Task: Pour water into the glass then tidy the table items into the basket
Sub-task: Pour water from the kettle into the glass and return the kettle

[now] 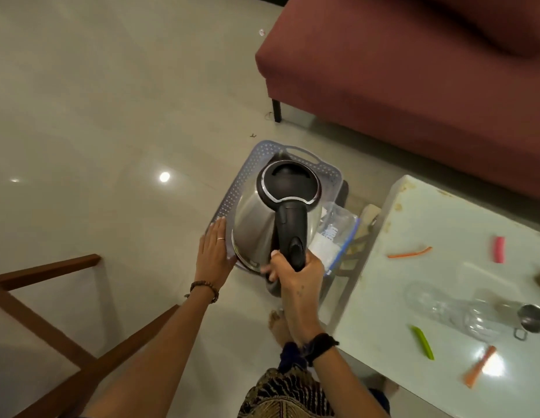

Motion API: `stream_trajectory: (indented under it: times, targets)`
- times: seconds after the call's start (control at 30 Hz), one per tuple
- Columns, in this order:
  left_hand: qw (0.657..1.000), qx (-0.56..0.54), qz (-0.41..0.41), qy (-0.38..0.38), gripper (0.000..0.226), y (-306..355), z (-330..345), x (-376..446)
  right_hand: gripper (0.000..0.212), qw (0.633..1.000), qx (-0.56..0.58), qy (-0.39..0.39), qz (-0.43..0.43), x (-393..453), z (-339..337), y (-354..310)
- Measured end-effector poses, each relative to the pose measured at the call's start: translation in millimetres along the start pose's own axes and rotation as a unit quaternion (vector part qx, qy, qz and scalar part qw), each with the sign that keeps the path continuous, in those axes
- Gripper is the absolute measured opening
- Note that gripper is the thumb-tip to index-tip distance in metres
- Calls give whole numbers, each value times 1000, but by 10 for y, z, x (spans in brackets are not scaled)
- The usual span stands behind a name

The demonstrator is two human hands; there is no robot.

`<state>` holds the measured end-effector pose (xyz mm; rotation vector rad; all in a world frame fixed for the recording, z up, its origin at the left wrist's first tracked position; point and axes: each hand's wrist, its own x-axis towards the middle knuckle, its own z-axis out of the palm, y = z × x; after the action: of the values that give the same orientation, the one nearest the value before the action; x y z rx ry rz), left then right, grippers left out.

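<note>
Steel kettle (271,218) with black lid hangs over the perforated grey plastic basket (232,191) at twelve o'clock, right fingers (270,271) wrapped round its handle, left fingers (217,233) flat, together, steadying the rim; tilted, it may spill.

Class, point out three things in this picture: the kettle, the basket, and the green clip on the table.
kettle (288,184): head view, on its black lid.
basket (247,171): head view, on its perforated left rim.
green clip (422,342): head view, on the middle of its length.

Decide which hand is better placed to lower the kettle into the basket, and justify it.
Right. The right hand grips the kettle by its handle above the basket; the left hand lies flat against the basket's rim.
</note>
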<state>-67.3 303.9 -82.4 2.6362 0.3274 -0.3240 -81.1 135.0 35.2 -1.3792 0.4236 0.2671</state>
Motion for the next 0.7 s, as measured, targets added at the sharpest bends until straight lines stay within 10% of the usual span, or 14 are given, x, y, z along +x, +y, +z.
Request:
stream_trajectory:
  times: [0.7]
  targets:
    - [980,-39,144,-129,87,3028,2269,-1856,26,950,-312,-10,1,-1369,-4377,-611]
